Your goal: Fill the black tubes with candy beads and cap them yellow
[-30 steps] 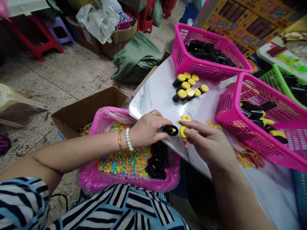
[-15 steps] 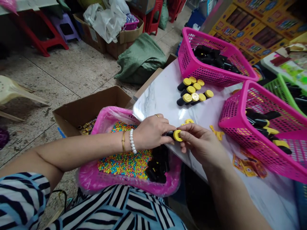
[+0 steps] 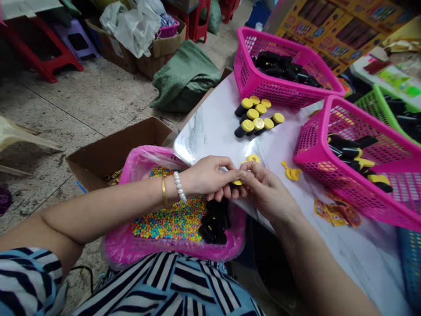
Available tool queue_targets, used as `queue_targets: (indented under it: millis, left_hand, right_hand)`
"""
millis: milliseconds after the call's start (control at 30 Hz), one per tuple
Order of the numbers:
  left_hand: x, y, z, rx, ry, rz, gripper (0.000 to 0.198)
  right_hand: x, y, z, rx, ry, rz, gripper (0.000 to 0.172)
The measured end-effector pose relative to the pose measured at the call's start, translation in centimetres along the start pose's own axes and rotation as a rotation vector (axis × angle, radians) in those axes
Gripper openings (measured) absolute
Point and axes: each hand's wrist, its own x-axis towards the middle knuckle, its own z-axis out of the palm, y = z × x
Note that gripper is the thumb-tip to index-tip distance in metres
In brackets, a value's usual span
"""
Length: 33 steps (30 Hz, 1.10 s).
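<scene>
Left hand [image 3: 208, 176] and right hand [image 3: 266, 191] meet over the front edge of the bench [image 3: 210, 127], both partly closed and pinched together around a small yellow piece [image 3: 237, 182]. Fingers hide most of it, only a sliver of yellow shows, and a dark part may sit behind it, can't tell. A yellow ring [image 3: 253, 158] lies on the bench just past the right hand's fingers. Farther along are black tubes with yellow caps [image 3: 255, 116], lying in a tight group between the hands and a pink plastic basket [image 3: 263, 83] of black pieces. A second pink basket [image 3: 315, 149] holds black-and-yellow pieces on the right, with a yellow plastic scrap [image 3: 291, 171] and printed wrappers [image 3: 335, 213] beside it. Under the left forearm is a pink tray [image 3: 131, 250] of multicoloured beads [image 3: 167, 219], with a heap of black pieces [image 3: 213, 221] in it, below the hands. Cardboard box [image 3: 108, 153] behind the tray, on the floor. Green basket [image 3: 371, 109] past the right pink basket.
</scene>
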Motion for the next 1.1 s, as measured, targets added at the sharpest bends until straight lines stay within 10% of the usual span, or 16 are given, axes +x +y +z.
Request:
queue_targets:
  millis: [600,800,1100]
  left_hand:
    - [-0.5,-3.7,1.2,0.466,0.404,0.402,0.028]
    - [-1.0,-1.4,0.7,-0.018,-0.084,-0.011,0.024]
    - [-0.7,-2.6,1.7,-0.09,0.049,0.056,0.045]
  right_hand:
    - [-0.5,0.4,0.4,-0.035,0.191,-0.078,0.039]
    - [-0.6,0.2,0.2,-0.117,0.13,-0.027,0.043]
    - [-0.7,-0.2,1.1,-0.08,0.199,-0.057,0.041]
